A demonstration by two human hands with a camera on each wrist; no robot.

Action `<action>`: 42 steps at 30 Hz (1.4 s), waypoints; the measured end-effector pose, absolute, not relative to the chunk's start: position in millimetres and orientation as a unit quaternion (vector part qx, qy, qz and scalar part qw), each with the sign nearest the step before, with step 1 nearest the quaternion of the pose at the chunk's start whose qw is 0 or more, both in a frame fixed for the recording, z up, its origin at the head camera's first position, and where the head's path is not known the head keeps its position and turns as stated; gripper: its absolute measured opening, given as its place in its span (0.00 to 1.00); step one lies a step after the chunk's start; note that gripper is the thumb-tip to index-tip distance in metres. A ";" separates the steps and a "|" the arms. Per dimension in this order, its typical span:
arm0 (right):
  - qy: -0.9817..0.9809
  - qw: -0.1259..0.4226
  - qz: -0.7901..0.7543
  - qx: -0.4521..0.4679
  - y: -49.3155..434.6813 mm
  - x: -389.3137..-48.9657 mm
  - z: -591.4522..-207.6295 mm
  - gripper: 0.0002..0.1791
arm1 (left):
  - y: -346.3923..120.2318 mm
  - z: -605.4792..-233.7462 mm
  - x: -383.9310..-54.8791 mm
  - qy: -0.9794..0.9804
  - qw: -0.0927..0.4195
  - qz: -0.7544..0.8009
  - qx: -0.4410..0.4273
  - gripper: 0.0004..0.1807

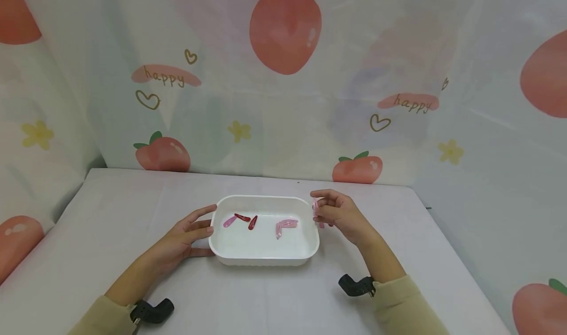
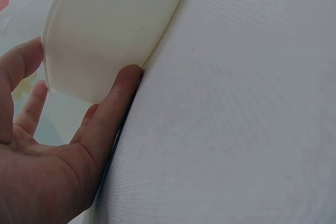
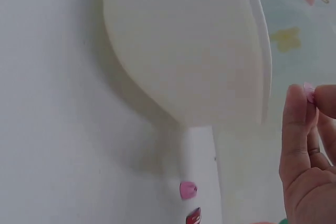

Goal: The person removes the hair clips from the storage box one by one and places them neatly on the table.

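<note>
One pink hair clip (image 3: 309, 92) is pinched between the thumb and a finger of the right hand (image 1: 343, 218), just beside the right end of a white tray (image 1: 266, 262). Below this hand, two more clips lie on the table: a pink clip (image 3: 188, 190) and a red clip (image 3: 193, 216), near each other; in the head view the hand partly hides them. The left hand (image 1: 179, 239) is spread, and its fingers touch the left end of the tray, some at the rim and one low, near the table surface.

Inside the tray, five clips make two groups. Toward the left lie a deeper pink clip (image 1: 230, 221) and two red clips (image 1: 253, 222). Toward the right, two pale pink clips (image 1: 289, 223) lie nearly at a right angle to each other.

The tray stands upright on a white table cover (image 1: 266, 300). Each wrist carries a black device (image 1: 152, 311), next to a pale greenish sleeve (image 1: 409, 300). Behind the table hangs a light cloth (image 1: 283, 123), printed with red fruits, yellow flowers, outlined hearts and the word "happy".
</note>
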State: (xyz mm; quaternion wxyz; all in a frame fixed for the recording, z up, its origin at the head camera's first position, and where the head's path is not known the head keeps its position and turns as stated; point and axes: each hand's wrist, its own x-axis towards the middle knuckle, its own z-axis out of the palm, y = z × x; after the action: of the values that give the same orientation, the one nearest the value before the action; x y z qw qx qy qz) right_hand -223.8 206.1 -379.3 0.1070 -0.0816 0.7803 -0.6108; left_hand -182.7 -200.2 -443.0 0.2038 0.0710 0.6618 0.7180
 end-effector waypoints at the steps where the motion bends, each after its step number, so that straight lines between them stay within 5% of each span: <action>1: 0.784 0.102 -0.608 -0.075 210.3 -224.8 -380.3 0.24 | -200.2 -443.0 -182.6 0.663 0.204 0.717 0.070 0.35; 12: 0.805 0.064 -0.589 -0.030 248.4 -237.1 -392.7 0.23 | -199.7 -443.7 -183.1 0.660 0.202 0.720 0.070 0.34; 42: 0.871 0.089 -0.482 0.011 269.5 -253.3 -419.6 0.22 | -201.1 -446.7 -186.6 0.647 0.203 0.731 0.076 0.34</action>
State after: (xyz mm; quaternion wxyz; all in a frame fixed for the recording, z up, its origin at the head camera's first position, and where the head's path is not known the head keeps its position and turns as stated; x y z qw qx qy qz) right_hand -253.3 269.5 -419.6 0.0885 0.0113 0.8714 -0.4824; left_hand -186.6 -201.1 -446.7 0.2031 0.0765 0.6470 0.7309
